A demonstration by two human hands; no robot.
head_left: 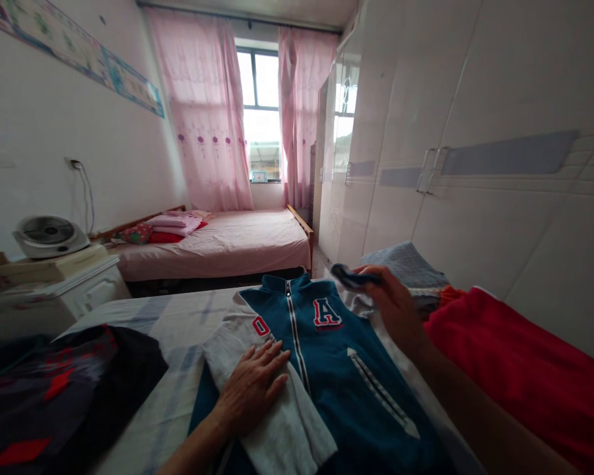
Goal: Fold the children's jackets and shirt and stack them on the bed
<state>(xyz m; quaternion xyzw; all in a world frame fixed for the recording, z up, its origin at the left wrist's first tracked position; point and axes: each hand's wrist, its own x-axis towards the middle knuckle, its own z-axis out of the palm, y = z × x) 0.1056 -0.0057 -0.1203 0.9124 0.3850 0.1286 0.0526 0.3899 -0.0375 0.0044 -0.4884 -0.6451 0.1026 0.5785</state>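
A zipped teal jacket (321,363) with pale grey sleeves and a letter A patch lies front up on the bed in front of me. One grey sleeve (292,429) is folded across its front on the left side. My left hand (255,382) rests flat on that sleeve, fingers stretched out. Raised over the jacket's right shoulder, my right hand (393,307) is closed on the dark cuff (354,276) of the other sleeve. Part of that sleeve is hidden behind my hand and forearm.
Dark clothes with red patches (69,396) lie at the left on the striped sheet (173,323). Red cloth (519,369) and folded grey cloth (400,264) are at the right, before white wardrobes (499,231). Beyond stand a pink-covered bed (247,241) and a fan (49,234).
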